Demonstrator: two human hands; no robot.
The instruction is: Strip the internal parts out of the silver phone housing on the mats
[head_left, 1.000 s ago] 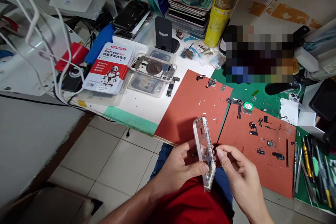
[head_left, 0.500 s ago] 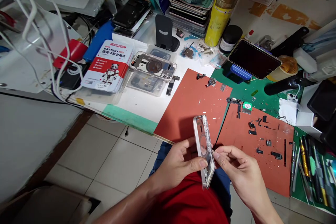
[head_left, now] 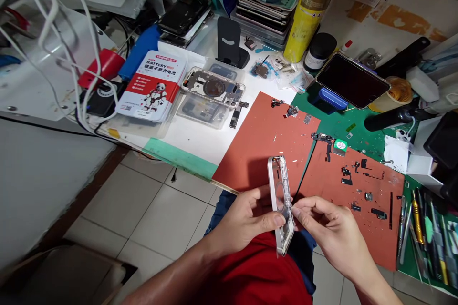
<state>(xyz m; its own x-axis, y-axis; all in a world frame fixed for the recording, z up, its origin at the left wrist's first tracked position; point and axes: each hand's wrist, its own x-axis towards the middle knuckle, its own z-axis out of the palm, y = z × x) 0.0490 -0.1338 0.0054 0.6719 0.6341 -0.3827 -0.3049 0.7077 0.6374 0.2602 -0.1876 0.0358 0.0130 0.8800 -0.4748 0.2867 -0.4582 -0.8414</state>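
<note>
A bare phone frame [head_left: 280, 186] with a silver rim stands tilted on edge over my lap, just off the front edge of the bench. My left hand [head_left: 250, 219] grips it from the left, thumb across its inner face and fingers behind it. At the frame's right edge, my right hand [head_left: 324, 226] has thumb and forefinger pinched together; what lies between them, if anything, is too small to make out. Loose small phone parts [head_left: 346, 174] are spread on the reddish-brown mat [head_left: 246, 152] beyond and to the right of my hands.
A second phone housing [head_left: 214, 86] rests on clear plastic trays beside a battery box [head_left: 152, 88]. On the right, tweezers and screwdrivers [head_left: 417, 214] lie on a green mat. A phone [head_left: 352, 81] leans on a blue stand. White cables [head_left: 53, 14] hang at the left.
The view has shifted slightly, so the bench things appear a little further right. Both hands keep nearly the same hold at the phone frame.
</note>
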